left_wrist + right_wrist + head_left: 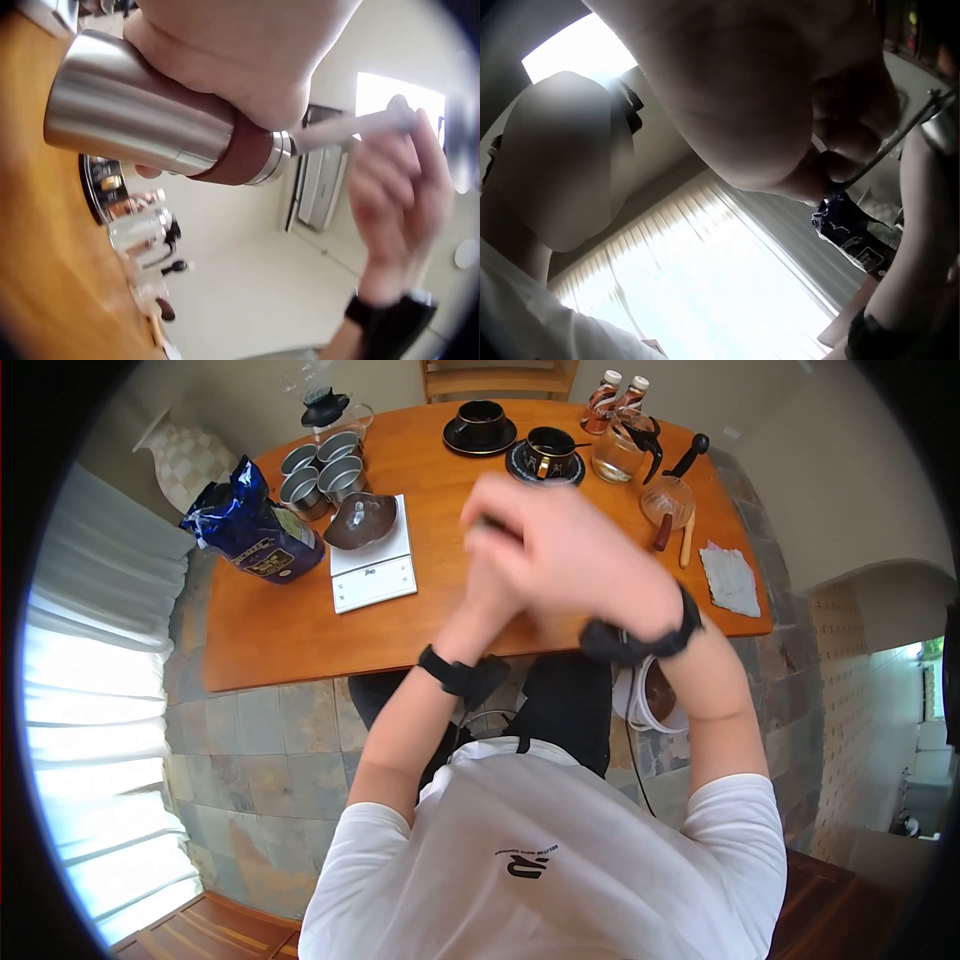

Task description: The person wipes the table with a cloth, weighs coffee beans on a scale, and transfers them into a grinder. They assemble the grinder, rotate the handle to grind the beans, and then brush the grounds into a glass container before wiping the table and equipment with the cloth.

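My left hand (232, 60) grips a steel hand coffee grinder (142, 105) with a brown band, tilted in the left wrist view. A crank handle (330, 135), blurred, sticks out from the grinder's top. At its far end my right hand (390, 187) pinches the knob. In the head view the right hand (590, 555) crosses over the left hand (490, 590) above the table's near part, hiding most of the grinder. From the right wrist, the thin dark crank runs from the curled fingers towards the grinder's rim at the right edge.
A white scale (375, 585) bears a dark bowl (362, 522). Left of it are a blue bag (262, 540) and several metal cups (343, 475). Behind my hands stand two black cups (480, 425); to the right are a glass pot (618, 458) and a cloth (732, 580).
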The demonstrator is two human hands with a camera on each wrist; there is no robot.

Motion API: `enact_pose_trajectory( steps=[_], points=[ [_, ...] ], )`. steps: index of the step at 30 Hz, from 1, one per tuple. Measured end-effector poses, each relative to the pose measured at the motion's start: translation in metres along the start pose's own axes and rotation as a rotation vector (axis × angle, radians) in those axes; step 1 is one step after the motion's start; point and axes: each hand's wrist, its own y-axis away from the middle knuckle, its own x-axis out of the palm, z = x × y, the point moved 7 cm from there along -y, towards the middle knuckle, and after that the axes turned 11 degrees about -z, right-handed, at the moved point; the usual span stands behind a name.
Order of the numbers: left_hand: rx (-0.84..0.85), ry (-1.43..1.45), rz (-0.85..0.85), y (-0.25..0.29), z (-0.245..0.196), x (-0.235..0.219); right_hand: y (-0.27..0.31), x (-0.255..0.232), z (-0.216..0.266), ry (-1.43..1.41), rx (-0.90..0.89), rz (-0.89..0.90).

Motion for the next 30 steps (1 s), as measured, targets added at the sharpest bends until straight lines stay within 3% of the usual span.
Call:
enact_pose_trajectory(
  steps=[2, 4, 5, 6, 7, 8, 10, 13, 14, 16, 18, 19, 20, 22, 23, 24, 25, 26, 27, 28, 29, 30],
  points=[
    [-0.473, -0.158, 0.422, 0.006, -0.004, 0.007, -0.018, -0.022, -0.058, 0.014, 0.279, -0.043],
    [-0.434, -0.058, 0.330, -0.007, -0.013, -0.014, -0.001, -0.043, -0.091, 0.234, 0.205, -0.078],
    [-0.552, -0.007, 0.342, -0.011, -0.004, -0.025, 0.014, -0.049, -0.082, 0.353, 0.269, -0.021],
    [-0.667, 0.042, 0.336, -0.016, 0.005, -0.038, 0.033, -0.045, -0.088, 0.328, 0.190, -0.071],
    [-0.209, -0.189, 0.348, -0.031, 0.015, -0.043, 0.042, -0.040, -0.077, 0.287, 0.251, 0.018],
    [-0.678, 0.098, 0.229, -0.031, 0.024, -0.052, 0.047, -0.036, -0.076, 0.240, 0.306, 0.009],
    [-0.645, 0.074, 0.176, -0.035, 0.025, -0.052, 0.053, -0.032, -0.071, 0.231, 0.316, -0.032],
    [-0.615, -0.096, 0.108, -0.041, 0.048, -0.058, 0.065, -0.021, -0.030, 0.012, 0.426, 0.212],
    [-0.618, -0.103, 0.104, -0.039, 0.042, -0.053, 0.063, -0.011, -0.007, 0.006, 0.312, 0.260],
    [-0.523, -0.176, 0.252, -0.026, 0.015, -0.020, 0.050, 0.004, 0.018, -0.078, 0.127, 0.216],
    [-0.354, 0.316, -0.018, 0.014, 0.001, -0.004, 0.020, 0.000, 0.009, -0.083, -0.021, 0.004],
    [0.199, -0.151, 0.140, -0.007, -0.047, 0.002, 0.005, -0.007, -0.013, -0.005, 0.036, -0.033],
    [-0.327, -0.313, 0.468, 0.009, -0.009, 0.006, -0.008, -0.017, -0.036, 0.072, 0.094, -0.071],
    [-0.621, 0.077, 0.171, 0.004, -0.009, -0.021, -0.003, -0.037, -0.100, 0.251, 0.270, 0.015],
    [-0.529, -0.066, 0.194, -0.014, -0.001, -0.039, 0.018, -0.038, -0.112, 0.231, 0.312, 0.066],
    [-0.431, -0.200, 0.204, -0.035, 0.009, -0.056, 0.040, -0.031, -0.090, 0.224, 0.330, 0.168],
    [-0.612, -0.108, 0.189, -0.040, 0.027, -0.064, 0.055, -0.018, -0.060, 0.134, 0.262, 0.258],
    [-0.790, -0.008, 0.168, -0.039, 0.042, -0.065, 0.063, -0.005, -0.022, 0.022, 0.129, 0.226],
    [-0.408, -0.375, 0.313, -0.041, 0.030, -0.047, 0.064, 0.009, 0.006, -0.036, 0.000, 0.231],
    [-0.377, -0.249, 0.203, -0.030, 0.006, -0.031, 0.051, 0.015, 0.018, -0.121, -0.009, 0.214],
    [0.103, -0.187, 0.307, -0.015, -0.007, -0.009, 0.032, 0.013, 0.011, -0.109, 0.031, 0.142],
    [0.117, -0.053, 0.071, 0.007, -0.002, -0.004, 0.009, 0.007, -0.002, -0.093, 0.065, 0.061]
  ],
)
